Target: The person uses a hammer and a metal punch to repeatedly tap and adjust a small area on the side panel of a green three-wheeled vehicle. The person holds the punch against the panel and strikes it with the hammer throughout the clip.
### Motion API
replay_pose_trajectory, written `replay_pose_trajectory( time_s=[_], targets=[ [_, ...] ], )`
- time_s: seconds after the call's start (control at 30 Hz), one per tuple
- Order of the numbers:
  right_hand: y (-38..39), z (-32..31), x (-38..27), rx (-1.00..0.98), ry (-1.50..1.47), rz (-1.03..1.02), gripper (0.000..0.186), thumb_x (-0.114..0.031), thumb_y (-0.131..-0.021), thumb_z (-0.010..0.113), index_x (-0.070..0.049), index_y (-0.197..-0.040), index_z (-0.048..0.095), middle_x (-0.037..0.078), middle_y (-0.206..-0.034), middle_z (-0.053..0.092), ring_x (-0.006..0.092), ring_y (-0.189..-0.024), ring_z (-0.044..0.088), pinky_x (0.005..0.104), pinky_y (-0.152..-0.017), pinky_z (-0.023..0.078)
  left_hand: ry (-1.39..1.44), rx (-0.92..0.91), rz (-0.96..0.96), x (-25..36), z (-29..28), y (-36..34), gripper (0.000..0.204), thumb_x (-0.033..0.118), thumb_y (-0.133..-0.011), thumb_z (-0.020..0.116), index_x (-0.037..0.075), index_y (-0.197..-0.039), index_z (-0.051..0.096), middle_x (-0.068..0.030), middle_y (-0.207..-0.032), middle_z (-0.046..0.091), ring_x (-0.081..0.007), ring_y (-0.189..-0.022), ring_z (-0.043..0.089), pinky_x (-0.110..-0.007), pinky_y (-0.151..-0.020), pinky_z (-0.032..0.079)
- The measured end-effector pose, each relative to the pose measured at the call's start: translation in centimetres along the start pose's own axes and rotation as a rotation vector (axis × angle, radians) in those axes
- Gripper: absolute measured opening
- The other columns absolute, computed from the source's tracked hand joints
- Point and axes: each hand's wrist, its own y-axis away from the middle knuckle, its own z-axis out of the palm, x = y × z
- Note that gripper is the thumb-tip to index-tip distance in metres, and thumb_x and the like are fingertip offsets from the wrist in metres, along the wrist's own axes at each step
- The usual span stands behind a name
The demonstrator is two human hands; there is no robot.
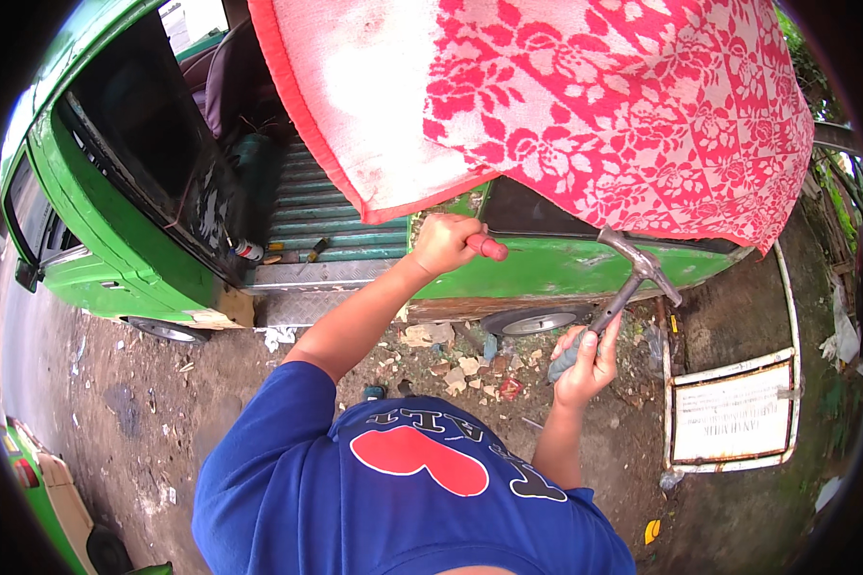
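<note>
My left hand is closed round a tool with a thick red handle, whose other end is hidden, so its kind cannot be made out. It is against the edge of the green van's side, just below a window. In my right hand, lower and to the right, is a claw hammer, gripped by its grey handle with the metal head raised. The hammer head is apart from the red handle and in front of the green panel. Over the van's roof and upper side hangs a red and white flowered blanket.
The van's doorway shows a ribbed floor, with a screwdriver and a spray can near the sill. Broken filler pieces litter the ground by the wheel. A white-framed sign stands at right; another green vehicle is lower left.
</note>
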Motion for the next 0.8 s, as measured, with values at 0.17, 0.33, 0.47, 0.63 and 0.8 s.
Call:
replay_pose_trajectory(
  time_s=[0.17, 0.33, 0.47, 0.63, 0.8],
  targets=[
    [0.1, -0.1, 0.7, -0.063, 0.074, 0.058, 0.05, -0.006, -0.098, 0.049, 0.001, -0.145, 0.034, 0.005, -0.072, 0.053, 0.0108, -0.06, 0.05, 0.025, -0.051, 0.045, 0.103, -0.011, 0.124, 1.9, -0.6, -0.7, 0.012, 0.015, -0.07, 0.071, 0.011, -0.066, 0.06, -0.0063, -0.061, 0.061, -0.0276, -0.056, 0.061, -0.039, -0.052, 0.049],
    [0.3, -0.3, 0.8, -0.05, 0.07, 0.09, 0.05, -0.007, -0.098, 0.049, 0.001, -0.145, 0.034, 0.005, -0.071, 0.053, 0.0102, -0.06, 0.05, 0.0251, -0.05, 0.046, 0.071, -0.029, 0.093, 1.1, 0.0, -0.6, 0.011, 0.014, -0.068, 0.071, 0.012, -0.067, 0.06, -0.0063, -0.061, 0.06, -0.0271, -0.056, 0.061, -0.038, -0.051, 0.048],
    [0.5, -0.6, 0.7, -0.016, 0.098, 0.13, 0.05, -0.008, -0.098, 0.049, 0.001, -0.145, 0.034, 0.005, -0.071, 0.053, 0.01, -0.059, 0.05, 0.0257, -0.049, 0.046, 0.033, -0.023, 0.09, 0.7, -0.1, -0.5, 0.012, 0.013, -0.068, 0.071, 0.012, -0.066, 0.059, -0.0066, -0.06, 0.059, -0.0272, -0.055, 0.06, -0.038, -0.051, 0.048],
    [0.9, -1.2, 0.8, -0.006, 0.116, 0.179, 0.05, -0.009, -0.098, 0.049, 0.0, -0.145, 0.034, 0.005, -0.07, 0.053, 0.01, -0.057, 0.05, 0.0257, -0.05, 0.046, 0.019, -0.009, 0.137, 0.3, -0.7, -0.3, 0.019, 0.013, -0.07, 0.072, 0.011, -0.062, 0.054, -0.006, -0.057, 0.057, -0.0268, -0.052, 0.058, -0.039, -0.05, 0.047],
    [1.3, -1.7, 1.2, -0.029, 0.151, 0.199, 0.049, -0.01, -0.098, 0.049, -0.001, -0.145, 0.035, 0.005, -0.068, 0.054, 0.0102, -0.055, 0.051, 0.0254, -0.05, 0.046, 0.103, -0.056, 0.26, 1.0, -0.6, 1.0, 0.028, 0.014, -0.074, 0.073, 0.011, -0.059, 0.049, -0.0053, -0.056, 0.055, -0.0267, -0.051, 0.056, -0.039, -0.05, 0.046]
  ],
)
